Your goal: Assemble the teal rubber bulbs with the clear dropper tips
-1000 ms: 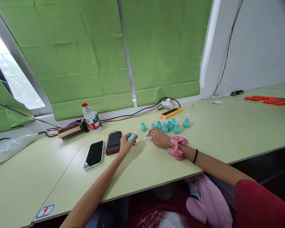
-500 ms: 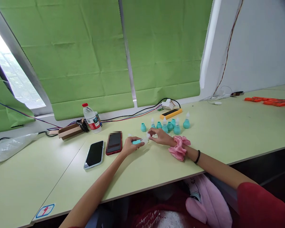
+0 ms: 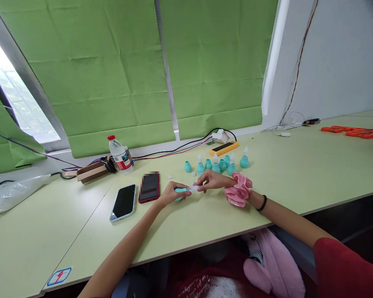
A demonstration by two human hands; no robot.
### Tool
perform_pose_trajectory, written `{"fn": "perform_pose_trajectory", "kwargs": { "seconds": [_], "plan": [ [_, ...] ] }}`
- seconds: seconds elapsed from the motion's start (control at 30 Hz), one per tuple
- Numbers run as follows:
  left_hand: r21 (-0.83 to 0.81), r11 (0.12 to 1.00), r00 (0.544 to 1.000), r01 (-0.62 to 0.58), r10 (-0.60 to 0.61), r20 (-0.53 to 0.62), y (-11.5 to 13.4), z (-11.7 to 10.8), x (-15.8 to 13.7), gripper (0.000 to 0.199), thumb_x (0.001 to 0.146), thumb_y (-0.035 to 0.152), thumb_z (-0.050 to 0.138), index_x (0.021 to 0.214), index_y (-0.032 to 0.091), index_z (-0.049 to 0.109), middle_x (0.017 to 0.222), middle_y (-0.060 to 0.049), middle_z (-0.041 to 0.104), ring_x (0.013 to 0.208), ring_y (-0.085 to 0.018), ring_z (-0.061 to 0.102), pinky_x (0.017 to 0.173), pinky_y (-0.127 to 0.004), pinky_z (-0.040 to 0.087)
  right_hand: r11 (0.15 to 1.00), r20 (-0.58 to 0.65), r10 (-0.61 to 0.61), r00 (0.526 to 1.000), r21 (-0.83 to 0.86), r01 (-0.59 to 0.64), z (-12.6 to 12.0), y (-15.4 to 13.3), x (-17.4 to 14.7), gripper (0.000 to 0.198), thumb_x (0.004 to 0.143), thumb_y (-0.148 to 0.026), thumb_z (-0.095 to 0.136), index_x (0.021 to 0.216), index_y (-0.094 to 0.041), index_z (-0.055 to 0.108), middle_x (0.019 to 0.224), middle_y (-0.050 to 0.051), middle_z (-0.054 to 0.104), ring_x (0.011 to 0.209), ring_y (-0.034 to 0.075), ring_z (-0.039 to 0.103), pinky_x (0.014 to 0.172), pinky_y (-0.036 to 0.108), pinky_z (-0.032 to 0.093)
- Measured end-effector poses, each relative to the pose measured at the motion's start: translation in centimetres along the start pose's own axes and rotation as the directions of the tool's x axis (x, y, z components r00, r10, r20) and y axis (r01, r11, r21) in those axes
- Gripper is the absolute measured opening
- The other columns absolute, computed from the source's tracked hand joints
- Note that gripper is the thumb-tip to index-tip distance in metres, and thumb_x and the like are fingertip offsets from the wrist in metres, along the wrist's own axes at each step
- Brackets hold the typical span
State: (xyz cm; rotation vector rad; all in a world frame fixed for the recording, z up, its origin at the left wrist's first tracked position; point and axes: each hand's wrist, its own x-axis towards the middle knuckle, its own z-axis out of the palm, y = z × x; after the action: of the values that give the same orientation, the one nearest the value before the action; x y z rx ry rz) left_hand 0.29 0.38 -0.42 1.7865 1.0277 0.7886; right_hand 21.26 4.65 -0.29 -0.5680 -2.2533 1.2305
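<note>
My left hand (image 3: 170, 192) is closed around a small teal squeeze bulb (image 3: 180, 190), which lies on its side above the table with its neck to the right. At that neck, the fingertips of my right hand (image 3: 214, 180) pinch a translucent white nozzle (image 3: 194, 188). Whether the nozzle is seated in the bulb cannot be made out. Behind my hands several teal bulbs stand upright; some carry pointed clear tips, like the far-right bulb (image 3: 244, 161), while the leftmost bulb (image 3: 187, 167) has an open top. A small white ring-like piece (image 3: 193, 174) lies near my right fingers.
Two phones lie left of my hands, a red-cased phone (image 3: 148, 187) and a pale-cased phone (image 3: 123, 203). Behind them stand a water bottle (image 3: 120, 155) and a cardboard box (image 3: 92, 171). A yellow power strip (image 3: 224, 148) and cables run along the wall. Orange objects (image 3: 363, 133) lie far right.
My right hand has moved slightly down and toward me, bringing the nozzle in line with the bulb's neck. A white piece on the table behind the hands is now uncovered.
</note>
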Motion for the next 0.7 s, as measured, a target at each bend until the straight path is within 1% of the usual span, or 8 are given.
{"fn": "perform_pose_trajectory", "kwargs": {
  "seconds": [0.13, 0.2, 0.33, 0.43, 0.6, 0.63, 0.7],
  "plan": [
    [0.024, 0.999, 0.999, -0.046, 0.047, -0.021, -0.2, 0.3, 0.1, 0.037, 0.057, 0.037, 0.065, 0.081, 0.009, 0.066, 0.05, -0.001, 0.052, 0.042, -0.007, 0.041, 0.042, -0.02, 0.034, 0.998, 0.007, 0.035, 0.999, 0.053, -0.035, 0.0, -0.1, -0.2, 0.033, 0.062, -0.034, 0.064, 0.087, -0.013, 0.066, 0.084, 0.008, 0.064, 0.062, 0.015, 0.057, 0.059, 0.029, 0.051],
    [0.02, 0.997, 0.996, -0.074, 0.075, -0.04, -0.4, 0.5, 0.2, 0.037, 0.057, 0.037, 0.065, 0.082, 0.009, 0.066, 0.05, 0.0, 0.052, 0.042, -0.007, 0.04, 0.042, -0.019, 0.033, 0.995, 0.008, 0.063, 0.998, 0.071, -0.064, -0.1, 0.0, -0.2, 0.035, 0.062, -0.035, 0.064, 0.088, -0.011, 0.066, 0.08, 0.008, 0.064, 0.061, 0.014, 0.058, 0.062, 0.028, 0.051],
    [-0.006, 0.996, 0.991, -0.093, 0.092, -0.097, -0.6, 1.0, 0.3, 0.037, 0.057, 0.036, 0.065, 0.083, 0.009, 0.065, 0.049, 0.001, 0.05, 0.043, -0.006, 0.038, 0.043, -0.018, 0.032, 0.988, 0.006, 0.095, 0.995, 0.124, -0.095, -0.3, 0.0, -0.1, 0.041, 0.06, -0.037, 0.065, 0.089, -0.009, 0.064, 0.076, 0.007, 0.064, 0.062, 0.012, 0.059, 0.066, 0.028, 0.05],
    [-0.052, 0.993, 0.986, -0.109, 0.102, -0.133, -0.4, 1.4, 0.3, 0.039, 0.059, 0.038, 0.063, 0.084, 0.008, 0.065, 0.051, 0.001, 0.049, 0.046, -0.006, 0.039, 0.046, -0.019, 0.033, 0.976, -0.022, 0.095, 0.995, 0.2, -0.089, -0.4, 0.0, -0.1, 0.042, 0.059, -0.038, 0.065, 0.091, -0.01, 0.064, 0.074, 0.006, 0.063, 0.063, 0.012, 0.058, 0.069, 0.03, 0.05],
    [-0.066, 0.993, 0.986, -0.094, 0.083, -0.144, 0.1, 1.7, 0.1, 0.042, 0.062, 0.042, 0.06, 0.084, 0.007, 0.063, 0.052, 0.0, 0.047, 0.048, -0.007, 0.04, 0.048, -0.02, 0.034, 0.955, -0.052, 0.096, 0.994, 0.287, -0.077, -0.2, 0.2, 0.1, 0.04, 0.059, -0.035, 0.066, 0.088, -0.009, 0.064, 0.068, 0.004, 0.06, 0.061, 0.012, 0.057, 0.069, 0.033, 0.051],
    [-0.07, 0.993, 0.986, -0.097, 0.086, -0.142, 0.2, 1.7, 0.0, 0.041, 0.063, 0.042, 0.059, 0.084, 0.007, 0.063, 0.052, 0.0, 0.047, 0.048, -0.007, 0.04, 0.048, -0.02, 0.034, 0.949, -0.069, 0.096, 0.993, 0.309, -0.07, 0.0, 0.3, 0.2, 0.039, 0.059, -0.035, 0.066, 0.088, -0.008, 0.064, 0.067, 0.003, 0.06, 0.061, 0.011, 0.056, 0.069, 0.033, 0.051],
    [-0.09, 0.99, 0.984, -0.108, 0.093, -0.151, 0.5, 2.0, 0.1, 0.039, 0.066, 0.044, 0.056, 0.082, 0.008, 0.062, 0.055, -0.001, 0.048, 0.049, -0.007, 0.04, 0.05, -0.02, 0.035, 0.932, -0.15, 0.092, 0.984, 0.362, -0.032, 0.4, 0.2, 0.6, 0.037, 0.06, -0.037, 0.065, 0.084, -0.009, 0.064, 0.063, 0.002, 0.058, 0.059, 0.01, 0.055, 0.068, 0.033, 0.051]
  ]
}}
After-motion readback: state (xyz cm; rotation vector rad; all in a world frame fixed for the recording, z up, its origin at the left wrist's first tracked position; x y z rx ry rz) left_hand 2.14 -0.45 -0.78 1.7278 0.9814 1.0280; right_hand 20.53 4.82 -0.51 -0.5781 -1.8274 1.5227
